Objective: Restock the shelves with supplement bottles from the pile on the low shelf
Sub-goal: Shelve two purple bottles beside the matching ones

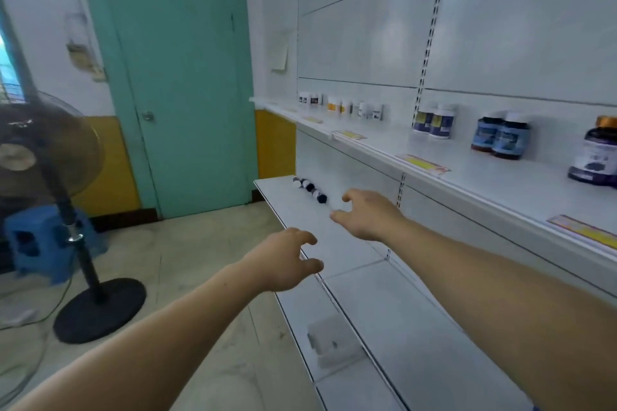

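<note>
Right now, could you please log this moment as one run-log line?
stage: reaching | left hand: empty | right hand: empty, nearer small bottles | low shelf: bottles untouched

White shelf [367, 294], teal door [187, 83], blue stool [36, 240], dark-blue bottles [500, 140] with white labels.

Both hands [283, 260] [367, 213] empty, outstretched toward small bottles [310, 189] on low shelf [334, 253].
</note>
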### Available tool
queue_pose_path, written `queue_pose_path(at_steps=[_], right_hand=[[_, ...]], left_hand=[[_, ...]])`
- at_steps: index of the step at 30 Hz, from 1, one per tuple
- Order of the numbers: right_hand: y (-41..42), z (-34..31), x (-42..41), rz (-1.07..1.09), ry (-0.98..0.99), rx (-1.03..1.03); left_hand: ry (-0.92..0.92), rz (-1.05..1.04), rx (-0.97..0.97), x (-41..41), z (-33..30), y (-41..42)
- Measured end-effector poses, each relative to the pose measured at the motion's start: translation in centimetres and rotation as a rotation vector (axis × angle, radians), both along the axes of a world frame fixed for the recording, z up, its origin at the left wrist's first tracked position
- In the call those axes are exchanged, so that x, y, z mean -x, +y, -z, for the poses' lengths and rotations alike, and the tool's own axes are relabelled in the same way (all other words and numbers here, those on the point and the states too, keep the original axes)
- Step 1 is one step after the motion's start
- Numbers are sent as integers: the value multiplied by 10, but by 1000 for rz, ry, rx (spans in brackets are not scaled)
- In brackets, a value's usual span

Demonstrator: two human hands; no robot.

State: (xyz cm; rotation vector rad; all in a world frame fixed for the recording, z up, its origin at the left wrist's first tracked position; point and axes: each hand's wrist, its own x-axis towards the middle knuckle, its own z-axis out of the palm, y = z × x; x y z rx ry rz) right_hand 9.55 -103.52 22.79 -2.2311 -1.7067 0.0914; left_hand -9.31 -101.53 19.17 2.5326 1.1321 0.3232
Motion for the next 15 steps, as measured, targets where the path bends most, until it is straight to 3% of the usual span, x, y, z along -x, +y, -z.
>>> queue_pose_path(at_steps=[9, 15], right_hand=[[238, 56, 11, 144, 119, 73], [368, 98, -33, 255, 132, 188]], left_hand=[[29, 54, 150, 7, 48, 259], [212, 192, 100, -36, 90, 407]])
